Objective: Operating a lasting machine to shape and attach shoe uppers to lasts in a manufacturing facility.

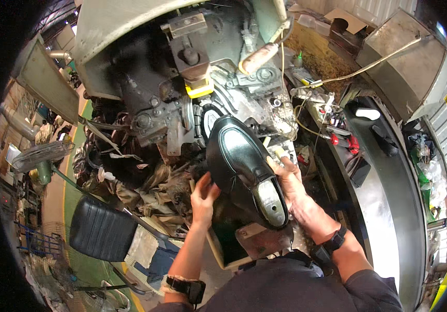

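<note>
A shiny black leather shoe upper [239, 151], stretched on a pale last [271, 202], is held in the middle, its toe pointing up and left at the machine. My right hand [289, 182] grips its right side near the ankle opening, the thumb on top. My left hand [204, 200] is beside the shoe's left side, thumb and fingers apart; whether the fingertips touch it I cannot tell. Just beyond the toe is the machine's metal working head [189, 57] with a yellow block [200, 89] at its lower end.
A lever with a worn handle [258, 58] hangs at the machine's upper right. To the right runs a dark conveyor-like bench [389, 182] with a red tool [345, 141]. A black padded chair [101, 229] stands left, near a heap of scraps [156, 192] and a fan [44, 156].
</note>
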Tool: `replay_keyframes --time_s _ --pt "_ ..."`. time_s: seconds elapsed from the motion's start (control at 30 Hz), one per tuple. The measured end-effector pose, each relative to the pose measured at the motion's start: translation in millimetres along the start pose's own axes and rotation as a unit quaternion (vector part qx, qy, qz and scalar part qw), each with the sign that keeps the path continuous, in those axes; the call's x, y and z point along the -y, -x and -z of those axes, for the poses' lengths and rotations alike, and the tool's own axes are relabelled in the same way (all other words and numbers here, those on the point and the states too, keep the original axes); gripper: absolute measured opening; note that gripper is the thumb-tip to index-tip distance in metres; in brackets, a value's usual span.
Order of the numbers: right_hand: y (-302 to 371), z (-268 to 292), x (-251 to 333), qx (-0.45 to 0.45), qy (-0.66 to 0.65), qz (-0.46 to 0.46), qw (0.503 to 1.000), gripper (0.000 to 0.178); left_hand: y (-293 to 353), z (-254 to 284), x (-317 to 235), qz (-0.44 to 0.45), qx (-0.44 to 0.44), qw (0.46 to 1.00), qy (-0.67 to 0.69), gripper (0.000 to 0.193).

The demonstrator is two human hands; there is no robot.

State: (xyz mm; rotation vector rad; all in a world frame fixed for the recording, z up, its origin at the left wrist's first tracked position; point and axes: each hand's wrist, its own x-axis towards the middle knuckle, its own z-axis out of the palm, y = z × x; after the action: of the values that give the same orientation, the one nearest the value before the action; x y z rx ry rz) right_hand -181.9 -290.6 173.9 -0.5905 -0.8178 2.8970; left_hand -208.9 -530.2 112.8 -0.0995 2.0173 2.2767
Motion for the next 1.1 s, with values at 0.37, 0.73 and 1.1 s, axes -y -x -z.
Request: replay_keyframes --time_s 0.37,0.73,1.1 --pt "-99 -18 -66 -0.036 0.088 0.091 0.991 0.055 -46 -63 -65 0.180 -0.091 0.910 0.362 0.047" --pt "-118 -26 -64 -0.051 0.097 0.077 0.991 0.034 -82 -58 -48 0.204 -0.115 0.886 0.400 0.036" --pt "-128 -22 -71 -0.067 0.099 0.056 0.991 0.061 -93 -57 -18 0.183 -0.151 0.873 0.426 0.036"
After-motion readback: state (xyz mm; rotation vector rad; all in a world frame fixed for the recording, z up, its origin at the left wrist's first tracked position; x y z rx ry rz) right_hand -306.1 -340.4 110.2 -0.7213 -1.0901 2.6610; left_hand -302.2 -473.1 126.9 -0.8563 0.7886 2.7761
